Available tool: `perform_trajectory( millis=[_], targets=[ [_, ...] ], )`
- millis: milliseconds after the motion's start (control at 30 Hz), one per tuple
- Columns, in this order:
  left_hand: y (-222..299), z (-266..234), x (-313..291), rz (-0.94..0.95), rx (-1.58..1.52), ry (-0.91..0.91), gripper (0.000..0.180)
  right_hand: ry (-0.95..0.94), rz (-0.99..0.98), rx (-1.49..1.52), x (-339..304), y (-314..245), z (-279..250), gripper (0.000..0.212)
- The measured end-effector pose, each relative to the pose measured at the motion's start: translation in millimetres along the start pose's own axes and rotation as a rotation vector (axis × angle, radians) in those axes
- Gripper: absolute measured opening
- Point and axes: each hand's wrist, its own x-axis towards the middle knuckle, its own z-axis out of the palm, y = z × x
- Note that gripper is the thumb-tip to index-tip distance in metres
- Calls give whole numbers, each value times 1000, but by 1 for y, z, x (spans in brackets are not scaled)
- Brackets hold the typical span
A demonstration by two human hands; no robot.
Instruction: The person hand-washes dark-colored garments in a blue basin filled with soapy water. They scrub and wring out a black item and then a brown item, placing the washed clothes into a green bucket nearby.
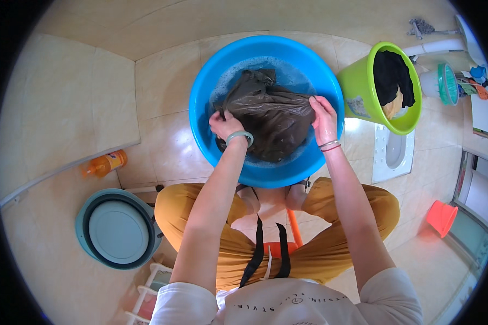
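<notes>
Blue plastic basin (265, 176) holds sudsy water (294, 77) and, across its middle, dark wet cloth (274, 119); the left hand (226, 124) grips the cloth near the basin's left edge, the right hand (325, 117) pinches it near the right edge.

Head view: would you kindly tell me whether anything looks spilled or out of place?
Nothing clearly stands out: the dark brown cloth sits inside the round blue plastic tub, and the bright floor patch beside the tub could be glare or water.

You're in a bathroom: squat toilet (394, 157) to the right of the blue basin (271, 176), pale tiled floor (165, 138) around it.
</notes>
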Motion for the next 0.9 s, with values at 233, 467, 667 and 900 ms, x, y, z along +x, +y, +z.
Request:
perform_trajectory(
  millis=[233, 467, 667, 900],
  targets=[
    [-6, 12, -5, -325, 129, -733, 83, -201, 145, -110, -18, 13, 16, 29],
    [40, 6, -20, -330, -485, -767, 35, -140, 272, -667, -4, 42, -13, 48],
    [56, -10, 1, -598, -889, -756, 51, -504, 169, -891, 5, 49, 14, 57],
    [62, -12, -9, -402, -554, -795, 36, -455, 86, -1235, 0, 83, 10, 56]
  ],
)
